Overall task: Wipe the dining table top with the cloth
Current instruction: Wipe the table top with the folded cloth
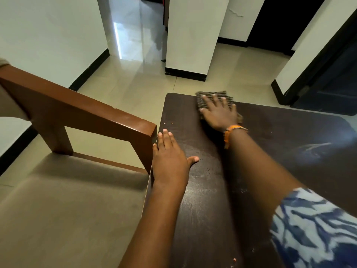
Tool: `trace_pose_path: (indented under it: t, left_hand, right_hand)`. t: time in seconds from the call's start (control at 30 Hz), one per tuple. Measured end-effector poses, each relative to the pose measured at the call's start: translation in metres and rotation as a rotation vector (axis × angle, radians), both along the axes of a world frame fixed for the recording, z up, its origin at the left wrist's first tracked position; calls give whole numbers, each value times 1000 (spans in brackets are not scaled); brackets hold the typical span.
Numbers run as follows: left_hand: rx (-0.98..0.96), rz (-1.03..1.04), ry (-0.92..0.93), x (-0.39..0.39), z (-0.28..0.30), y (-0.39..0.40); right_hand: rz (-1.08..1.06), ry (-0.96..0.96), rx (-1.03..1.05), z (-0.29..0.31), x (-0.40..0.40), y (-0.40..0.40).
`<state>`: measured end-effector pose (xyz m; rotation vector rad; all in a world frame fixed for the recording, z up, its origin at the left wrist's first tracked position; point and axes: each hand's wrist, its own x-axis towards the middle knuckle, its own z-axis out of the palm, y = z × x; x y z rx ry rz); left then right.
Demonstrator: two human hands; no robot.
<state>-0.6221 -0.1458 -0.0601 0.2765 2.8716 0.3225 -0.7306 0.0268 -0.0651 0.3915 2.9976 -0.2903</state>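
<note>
1. Head view, upper middle of the frame: the right hand (219, 115) lies flat with fingers spread, pressing down on one dark checked woven cloth (212, 97) rather than clutching it; the cloth sits at the far edge of the dark brown wooden table top (270, 151).
2. Centre of the frame: the left hand (170, 157) rests palm down and empty, fingers together, thumb out, at the table's left edge, touching nothing but the wood.
3. Beside that edge stands one brown wooden chair with a beige padded seat (77, 200), its frame close against the table.
4. Pale crumbs (234, 259) and specks lie scattered along the near and left parts of the top; I judge the wiping far from finished.
5. Risks: an open palm may slide off the cloth, and a stroke past the far edge could drop cloth and crumbs onto the tiled floor.
6. Count: two hands, one cloth, one table, one chair.
</note>
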Motion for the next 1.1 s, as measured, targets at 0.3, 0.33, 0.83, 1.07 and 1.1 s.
trace_pose_path:
  t: [0.3, 0.33, 0.83, 1.07, 1.1]
  left_hand:
    - [320, 31, 2, 20, -4, -31]
    - [342, 42, -16, 22, -2, -32]
    - [132, 13, -254, 32, 19, -22]
    - [94, 3, -240, 32, 16, -22]
    - [93, 2, -238, 33, 16, -22]
  right_hand:
    - [336, -54, -118, 1, 4, -94]
    - [355, -39, -122, 0, 14, -96]
    - [162, -39, -42, 11, 102, 36]
    - [-311, 25, -109, 13, 124, 71]
    - [-305, 15, -105, 13, 121, 60]
